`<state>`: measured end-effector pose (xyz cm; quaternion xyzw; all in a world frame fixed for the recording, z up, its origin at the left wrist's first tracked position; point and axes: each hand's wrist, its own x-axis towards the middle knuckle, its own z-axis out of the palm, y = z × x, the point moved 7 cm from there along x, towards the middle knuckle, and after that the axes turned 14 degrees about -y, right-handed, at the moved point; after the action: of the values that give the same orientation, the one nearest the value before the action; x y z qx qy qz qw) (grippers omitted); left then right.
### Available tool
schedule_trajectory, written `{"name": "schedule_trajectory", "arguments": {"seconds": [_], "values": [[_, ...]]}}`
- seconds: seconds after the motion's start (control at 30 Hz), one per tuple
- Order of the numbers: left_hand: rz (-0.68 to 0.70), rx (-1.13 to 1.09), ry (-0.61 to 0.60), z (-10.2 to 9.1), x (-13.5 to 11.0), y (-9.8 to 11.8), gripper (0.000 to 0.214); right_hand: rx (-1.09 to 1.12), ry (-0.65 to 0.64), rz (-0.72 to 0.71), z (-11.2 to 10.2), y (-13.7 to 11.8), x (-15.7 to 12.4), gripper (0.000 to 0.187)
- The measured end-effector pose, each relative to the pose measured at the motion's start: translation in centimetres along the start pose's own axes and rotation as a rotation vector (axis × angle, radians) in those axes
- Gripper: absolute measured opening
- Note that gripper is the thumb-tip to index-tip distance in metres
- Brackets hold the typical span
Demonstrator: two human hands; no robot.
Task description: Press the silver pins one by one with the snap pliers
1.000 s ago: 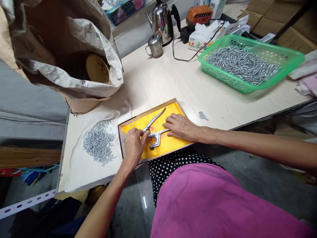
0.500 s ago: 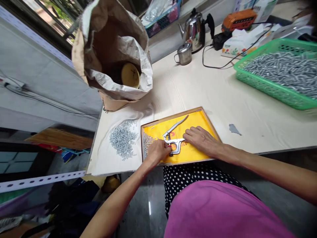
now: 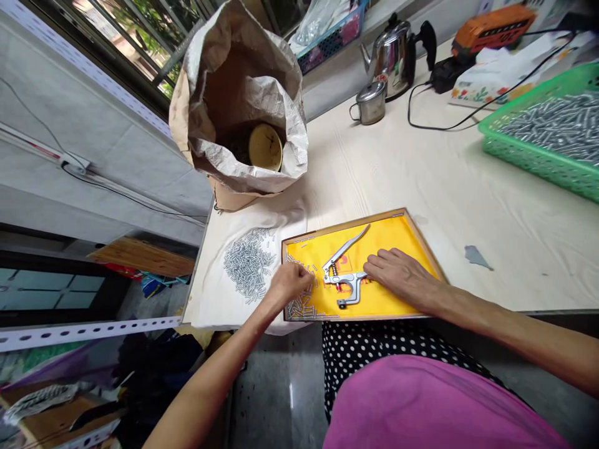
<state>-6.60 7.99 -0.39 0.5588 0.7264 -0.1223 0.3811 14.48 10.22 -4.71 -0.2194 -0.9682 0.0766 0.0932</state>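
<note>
A pair of silver snap-fastener pliers (image 3: pixel 349 279) lies on the yellow lining of a shallow tray (image 3: pixel 299 239), its jaw facing left and its upper handle raised. My right hand (image 3: pixel 397 274) is closed round the end of the lower handle. My left hand (image 3: pixel 291 284) is over the tray's left end, fingers pinched together among small silvery rod-like metal pieces (image 3: pixel 304 310). What those fingertips hold, if anything, is hidden. Left of the tray, a heap of similar metal pieces (image 3: pixel 249 265) lies on a white cloth (image 3: pixel 210 305).
Behind the heap stands a large open sack (image 3: pixel 238 181) with a yellowish round container (image 3: pixel 265 147) inside. A green basket (image 3: pixel 528 162) of metal pieces stands at right. Farther back are a metal cup (image 3: pixel 372 106), a kettle (image 3: pixel 393 59) and a cord (image 3: pixel 440 128).
My left hand has left the pliers' jaw and moved left to the metal pieces in the tray. My right hand keeps its hold on the handle. The view has shifted slightly.
</note>
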Motion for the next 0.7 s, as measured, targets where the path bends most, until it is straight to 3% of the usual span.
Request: {"name": "schedule_trajectory", "arguments": {"seconds": [0.07,0.17,0.3,0.4,0.53,0.7], "values": [[-0.014,0.071,0.178,-1.4,-0.3,-1.1,0.028,-0.002,0.003,0.007,0.1,0.1,0.0,0.017],[-0.027,0.176,0.320,-3.1,-0.2,-2.1,0.030,-0.013,0.002,0.008,0.2,0.0,0.0,0.017],[-0.255,0.242,0.526,-7.1,1.2,-5.7,0.037,-0.015,0.000,0.019,0.4,0.0,0.0,0.018],[-0.370,0.233,0.518,-8.8,3.5,-8.5,0.034,-0.010,0.014,0.031,0.7,0.1,0.0,0.017],[-0.386,0.222,0.493,-8.6,6.3,-10.3,0.027,-0.015,0.022,0.029,0.8,0.2,0.2,0.018],[-0.396,0.156,0.500,-8.6,6.2,-11.3,0.026,-0.043,0.021,0.038,0.6,0.3,0.4,0.018]]}}
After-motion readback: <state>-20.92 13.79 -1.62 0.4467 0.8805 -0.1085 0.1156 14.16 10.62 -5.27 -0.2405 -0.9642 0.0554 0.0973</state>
